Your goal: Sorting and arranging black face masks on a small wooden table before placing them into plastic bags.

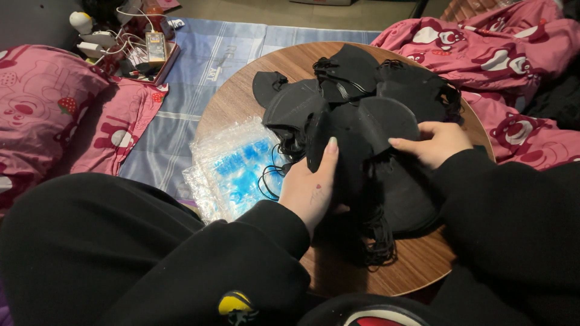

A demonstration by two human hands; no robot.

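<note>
A heap of black face masks [356, 115] lay on the round wooden table [241, 96], their ear loops trailing toward the table's near edge. The left hand [314, 187] was clamped on one mask [320, 142] at the near-left side of the heap, thumb up along its folded edge. The right hand [436, 143] rested at the heap's right side, fingers closed on the rim of another mask [386, 124] (how firmly, I could not tell). Left of the heap, also on the table, sat a stack of clear plastic bags [232, 166] with blue print. Beyond the table's right edge spread a pink patterned blanket [501, 54]; beyond its left edge lay a pink pillow [42, 102].
</note>
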